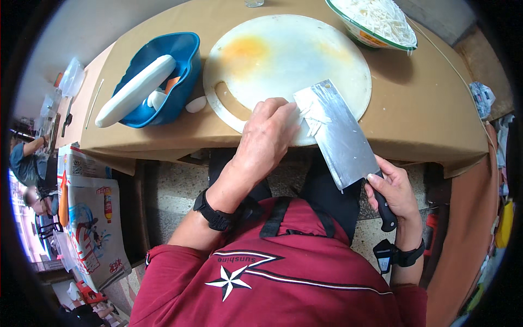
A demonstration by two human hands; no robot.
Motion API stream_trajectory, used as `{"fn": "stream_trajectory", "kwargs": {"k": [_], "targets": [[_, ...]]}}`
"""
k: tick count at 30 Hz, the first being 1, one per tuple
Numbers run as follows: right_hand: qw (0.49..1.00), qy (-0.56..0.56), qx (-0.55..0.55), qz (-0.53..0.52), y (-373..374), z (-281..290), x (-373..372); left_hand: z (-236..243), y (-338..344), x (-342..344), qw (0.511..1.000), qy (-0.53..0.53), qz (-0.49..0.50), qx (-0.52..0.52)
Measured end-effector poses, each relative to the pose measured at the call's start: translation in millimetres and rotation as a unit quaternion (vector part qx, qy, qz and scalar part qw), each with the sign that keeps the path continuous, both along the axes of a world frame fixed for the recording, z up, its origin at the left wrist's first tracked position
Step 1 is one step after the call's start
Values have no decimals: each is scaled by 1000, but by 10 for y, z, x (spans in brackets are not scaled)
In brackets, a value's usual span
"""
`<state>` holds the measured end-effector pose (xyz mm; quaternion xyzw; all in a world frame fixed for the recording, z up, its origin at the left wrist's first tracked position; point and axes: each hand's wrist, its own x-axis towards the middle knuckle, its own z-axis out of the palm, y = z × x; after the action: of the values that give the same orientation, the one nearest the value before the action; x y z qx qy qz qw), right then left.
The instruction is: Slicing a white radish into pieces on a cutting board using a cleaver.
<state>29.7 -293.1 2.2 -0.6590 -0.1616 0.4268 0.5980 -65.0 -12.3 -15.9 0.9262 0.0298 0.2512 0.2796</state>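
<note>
My right hand [395, 188] grips the black handle of a cleaver [348, 136]. The wide blade lies flat over the near right edge of a round white cutting board [289, 60], its handle end past the table edge. White shreds [314, 117], apparently radish, lie on the far part of the blade. Beside them, at the board's near edge, my left hand [269, 128] is closed with its fingers curled down; what they hold is hidden. A long peeled white radish [136, 90] leans across a blue basin [188, 68] on the left.
A green-rimmed bowl [354, 34] heaped with white shreds [378, 19] stands at the far right. Near the basin lies a small white piece [196, 104]. A glass [254, 2] shows at the far edge. The brown-covered table [430, 109] ends close to my body.
</note>
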Motion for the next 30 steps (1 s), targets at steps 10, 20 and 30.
{"fn": "stream_trajectory", "kwargs": {"k": [10, 20, 30], "targets": [[1000, 26, -10, 9, 69, 21, -43, -35, 24, 151, 1000, 8, 18, -14], [996, 75, 37, 20, 141, -89, -55, 67, 106, 128, 990, -131, 23, -38], [989, 116, 86, -40, 42, -51, 3, 242, 372, -135, 988, -118, 102, -5]]}}
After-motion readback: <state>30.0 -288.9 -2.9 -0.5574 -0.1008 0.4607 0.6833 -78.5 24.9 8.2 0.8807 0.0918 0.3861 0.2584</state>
